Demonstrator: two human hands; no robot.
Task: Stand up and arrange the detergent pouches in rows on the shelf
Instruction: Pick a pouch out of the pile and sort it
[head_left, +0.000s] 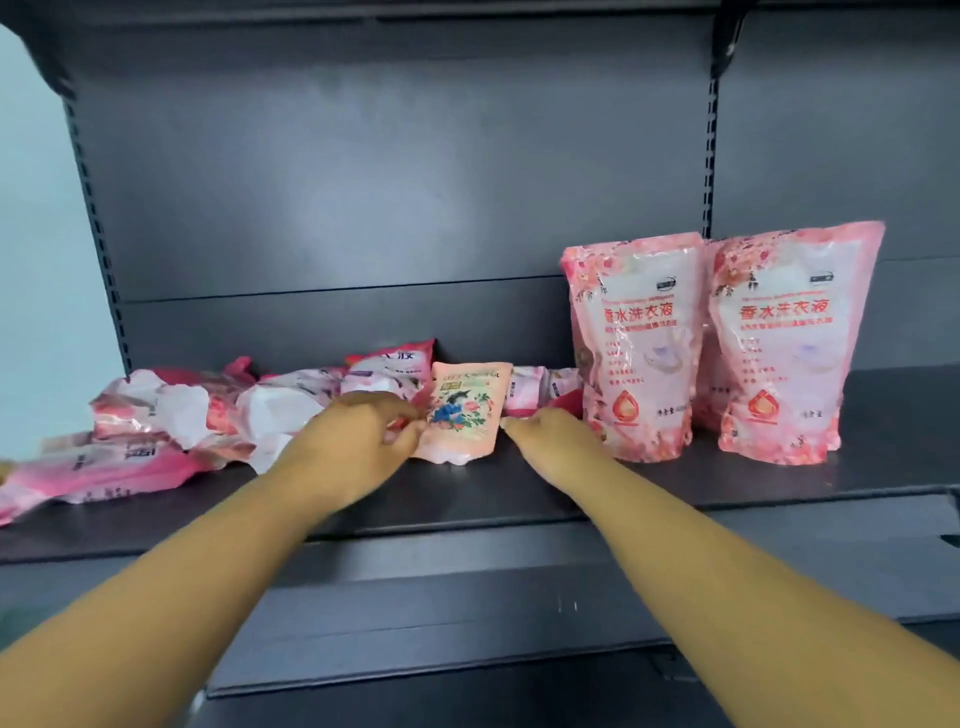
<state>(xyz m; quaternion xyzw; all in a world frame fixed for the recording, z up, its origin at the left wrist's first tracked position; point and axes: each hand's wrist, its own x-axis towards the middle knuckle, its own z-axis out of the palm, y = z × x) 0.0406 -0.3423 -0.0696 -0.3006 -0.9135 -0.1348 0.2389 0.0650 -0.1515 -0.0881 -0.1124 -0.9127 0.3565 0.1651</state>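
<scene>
Head view — two pouches upright, perhaps five lying.

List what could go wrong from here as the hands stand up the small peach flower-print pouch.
1. The small peach flower-print pouch is tilted and only pinched at its edges by the left hand and right hand; it may flop over once released.
2. The right hand sits close to the tall pink standing pouch; a nudge could topple it into its upright neighbour.
3. The heap of flat pink pouches crowds the left, limiting row space.
</scene>
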